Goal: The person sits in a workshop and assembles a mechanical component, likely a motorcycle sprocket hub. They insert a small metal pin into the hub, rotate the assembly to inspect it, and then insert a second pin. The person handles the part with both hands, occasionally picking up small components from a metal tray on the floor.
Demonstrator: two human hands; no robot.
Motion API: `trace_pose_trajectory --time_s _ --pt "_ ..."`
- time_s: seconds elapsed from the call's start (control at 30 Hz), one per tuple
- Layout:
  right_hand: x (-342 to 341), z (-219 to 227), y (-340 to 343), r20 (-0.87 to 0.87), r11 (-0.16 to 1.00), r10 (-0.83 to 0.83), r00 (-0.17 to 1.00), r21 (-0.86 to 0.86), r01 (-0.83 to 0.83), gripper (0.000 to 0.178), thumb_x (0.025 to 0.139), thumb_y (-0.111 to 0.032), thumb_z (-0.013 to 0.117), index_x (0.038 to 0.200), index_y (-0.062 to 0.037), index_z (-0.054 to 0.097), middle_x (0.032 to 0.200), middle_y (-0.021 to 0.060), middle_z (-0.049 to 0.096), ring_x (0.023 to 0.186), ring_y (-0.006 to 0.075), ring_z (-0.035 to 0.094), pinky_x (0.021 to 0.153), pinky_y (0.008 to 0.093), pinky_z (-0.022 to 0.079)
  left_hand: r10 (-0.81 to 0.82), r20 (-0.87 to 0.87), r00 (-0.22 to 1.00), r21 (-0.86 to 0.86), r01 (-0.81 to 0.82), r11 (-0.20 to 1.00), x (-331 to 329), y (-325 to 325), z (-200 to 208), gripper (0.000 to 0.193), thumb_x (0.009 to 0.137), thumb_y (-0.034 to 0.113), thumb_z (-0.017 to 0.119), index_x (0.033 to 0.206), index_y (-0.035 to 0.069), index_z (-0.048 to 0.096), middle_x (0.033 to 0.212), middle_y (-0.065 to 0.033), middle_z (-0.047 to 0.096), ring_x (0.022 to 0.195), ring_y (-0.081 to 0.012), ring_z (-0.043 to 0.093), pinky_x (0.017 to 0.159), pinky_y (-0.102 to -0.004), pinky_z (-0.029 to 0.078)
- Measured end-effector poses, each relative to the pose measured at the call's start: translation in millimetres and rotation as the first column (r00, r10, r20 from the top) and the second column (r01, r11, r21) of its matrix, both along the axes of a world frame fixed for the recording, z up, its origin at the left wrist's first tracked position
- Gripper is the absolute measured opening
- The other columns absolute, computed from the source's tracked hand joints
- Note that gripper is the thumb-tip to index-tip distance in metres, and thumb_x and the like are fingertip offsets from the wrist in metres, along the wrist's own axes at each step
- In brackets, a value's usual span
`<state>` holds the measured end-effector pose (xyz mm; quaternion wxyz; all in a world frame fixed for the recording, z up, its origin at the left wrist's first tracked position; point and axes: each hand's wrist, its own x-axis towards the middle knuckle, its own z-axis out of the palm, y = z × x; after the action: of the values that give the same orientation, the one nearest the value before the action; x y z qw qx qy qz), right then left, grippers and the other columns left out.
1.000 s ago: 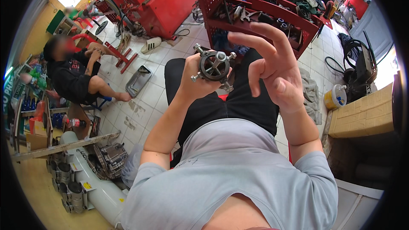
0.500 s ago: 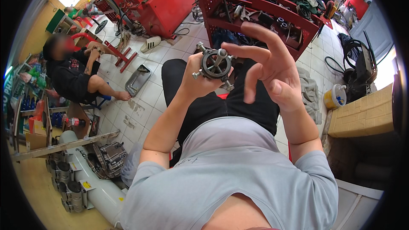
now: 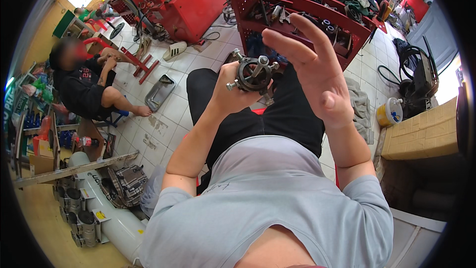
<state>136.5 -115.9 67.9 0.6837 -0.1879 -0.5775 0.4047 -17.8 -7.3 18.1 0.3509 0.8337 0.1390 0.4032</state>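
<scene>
My left hand (image 3: 231, 93) grips a round, dark metal ring fitting (image 3: 254, 75) with several bright bolts sticking out around it and a thicker bolt rising near its middle. It is held up over my lap, tilted toward me, and my fingers behind it are partly hidden. To its right, my right hand (image 3: 320, 77) is raised with its fingers stretched and apart. Nothing is in that hand, and a gap separates it from the fitting.
A red tool cart (image 3: 297, 10) with tools and rags stands ahead. Left of it is a red machine (image 3: 191, 7). A metal tray (image 3: 160, 93) lies on the tiles near a seated person (image 3: 84, 77). At the right are a yellow bucket (image 3: 389, 112) and a tan padded block (image 3: 421, 131).
My right hand has drawn away from the ring fitting and straightened its fingers. In my left hand the fitting has tilted a little and shifted slightly to the right.
</scene>
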Motion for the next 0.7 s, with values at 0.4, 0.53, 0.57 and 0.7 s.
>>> trace_pose_trajectory --time_s 0.4,0.53,0.57,0.7 --pt "-5.3 0.5 -2.8 0.034 0.997 0.010 0.999 -0.071 -0.007 0.105 0.071 -0.051 0.071 0.145 0.0032 0.020 0.128 0.0283 0.053 0.126 0.0355 0.048 0.110 0.0443 0.026 0.008 -0.010 1.000 -0.073 -0.009 0.997 -2.1 -2.6 2.4 0.018 0.067 0.012 0.076 0.080 0.002 0.067 0.067 -0.0071 0.066 0.057 -0.0153 0.060 0.057 -0.0290 0.048" --pt "-5.0 1.1 -3.6 0.038 0.997 0.017 0.999 -0.079 -0.014 0.106 0.070 -0.051 0.071 0.145 0.0032 0.020 0.128 0.0291 0.053 0.126 0.0353 0.049 0.110 0.0442 0.026 -0.002 0.005 1.000 -0.091 0.002 0.996 -1.8 -2.6 0.1 0.018 0.067 0.012 0.077 0.079 0.002 0.067 0.067 -0.0071 0.065 0.057 -0.0154 0.060 0.057 -0.0292 0.048" --pt "-4.6 0.7 -3.5 0.042 0.997 0.014 0.999 -0.082 -0.011 0.106 0.070 -0.052 0.071 0.145 0.0032 0.020 0.128 0.0295 0.053 0.126 0.0353 0.049 0.110 0.0442 0.026 -0.003 0.006 1.000 -0.096 0.004 0.995 -1.5 -2.5 0.5 0.018 0.067 0.011 0.077 0.078 0.002 0.067 0.067 -0.0071 0.065 0.057 -0.0154 0.060 0.057 -0.0292 0.048" --pt "-4.1 0.4 -3.9 0.044 0.996 0.009 0.999 -0.087 -0.006 0.106 0.069 -0.052 0.071 0.145 0.0030 0.020 0.128 0.0307 0.052 0.125 0.0352 0.049 0.109 0.0441 0.027 -0.002 0.012 1.000 -0.118 0.003 0.993 -0.9 -4.0 0.3 0.018 0.067 0.011 0.077 0.077 0.002 0.066 0.067 -0.0069 0.065 0.058 -0.0154 0.060 0.058 -0.0293 0.047"
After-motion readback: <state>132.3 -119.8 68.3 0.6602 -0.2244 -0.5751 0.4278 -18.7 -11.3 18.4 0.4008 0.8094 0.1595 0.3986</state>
